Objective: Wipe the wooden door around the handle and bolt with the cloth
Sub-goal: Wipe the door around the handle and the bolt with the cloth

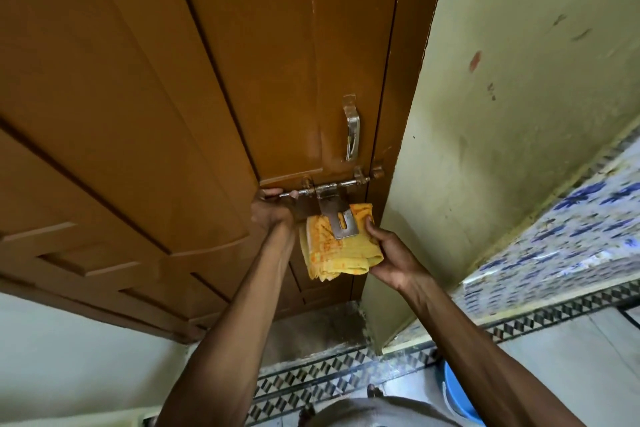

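Observation:
A brown wooden door (180, 87) fills the upper left. A metal handle (352, 128) is fixed near its right edge. Below it runs a metal sliding bolt (332, 186) with a hanging hasp plate (341, 222). My left hand (272, 210) grips the bolt's left end. My right hand (391, 253) holds a folded yellow cloth (337, 255) pressed against the door just under the bolt, behind the hasp plate.
A pale green wall (502, 114) juts out right of the door. Blue-patterned tiles (571, 239) run along the wall at lower right. A checkered floor border (346, 367) lies below, and a blue bucket (457, 395) stands near my feet.

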Action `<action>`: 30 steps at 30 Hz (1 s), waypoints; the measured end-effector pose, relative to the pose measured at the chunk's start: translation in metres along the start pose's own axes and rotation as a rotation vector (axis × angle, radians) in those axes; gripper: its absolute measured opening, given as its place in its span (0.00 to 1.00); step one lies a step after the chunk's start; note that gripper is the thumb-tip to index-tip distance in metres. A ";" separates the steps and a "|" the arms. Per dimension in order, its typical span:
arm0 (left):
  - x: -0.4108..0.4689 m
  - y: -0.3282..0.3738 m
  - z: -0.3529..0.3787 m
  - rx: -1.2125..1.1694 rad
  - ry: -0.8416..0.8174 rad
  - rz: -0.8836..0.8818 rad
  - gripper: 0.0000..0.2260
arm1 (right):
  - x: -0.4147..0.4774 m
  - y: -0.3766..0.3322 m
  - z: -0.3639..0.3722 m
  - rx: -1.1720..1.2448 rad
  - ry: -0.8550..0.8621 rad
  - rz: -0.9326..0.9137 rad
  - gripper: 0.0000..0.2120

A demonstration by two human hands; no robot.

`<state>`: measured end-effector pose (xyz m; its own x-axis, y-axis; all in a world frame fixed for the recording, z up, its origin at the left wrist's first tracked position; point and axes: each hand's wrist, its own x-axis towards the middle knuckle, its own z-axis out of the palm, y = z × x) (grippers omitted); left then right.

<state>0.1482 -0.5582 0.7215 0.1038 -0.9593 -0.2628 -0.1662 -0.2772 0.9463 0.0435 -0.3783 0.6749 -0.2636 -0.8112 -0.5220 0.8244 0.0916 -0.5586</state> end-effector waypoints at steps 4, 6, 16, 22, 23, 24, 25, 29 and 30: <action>-0.006 0.004 0.001 -0.036 -0.007 -0.062 0.15 | 0.003 -0.011 0.013 0.148 0.047 -0.012 0.27; -0.008 0.005 0.001 -0.068 -0.008 -0.081 0.15 | 0.010 -0.019 0.026 0.191 0.087 -0.024 0.28; -0.012 0.007 0.004 -0.167 0.006 -0.029 0.14 | 0.022 -0.030 0.041 -0.044 0.030 0.031 0.21; -0.006 0.002 0.004 -0.136 0.010 -0.050 0.15 | 0.023 -0.046 0.055 -0.425 0.036 0.093 0.13; -0.006 0.001 0.005 -0.126 0.010 -0.055 0.15 | 0.021 -0.046 0.056 -0.463 0.050 0.089 0.13; -0.007 0.003 0.004 -0.117 0.014 -0.054 0.15 | 0.020 -0.046 0.057 -0.485 0.066 0.080 0.15; -0.007 0.003 0.004 -0.116 0.018 -0.054 0.14 | 0.018 -0.044 0.058 -0.494 0.078 0.076 0.15; -0.008 0.005 0.006 -0.152 0.046 -0.054 0.15 | 0.008 -0.037 0.057 -0.486 0.125 0.090 0.15; -0.006 0.004 0.006 -0.140 0.059 -0.059 0.15 | 0.006 -0.035 0.055 -0.477 0.136 0.091 0.15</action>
<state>0.1406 -0.5541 0.7256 0.1678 -0.9355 -0.3108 -0.0205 -0.3185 0.9477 0.0409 -0.4177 0.7267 -0.2902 -0.7078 -0.6441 0.5348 0.4382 -0.7225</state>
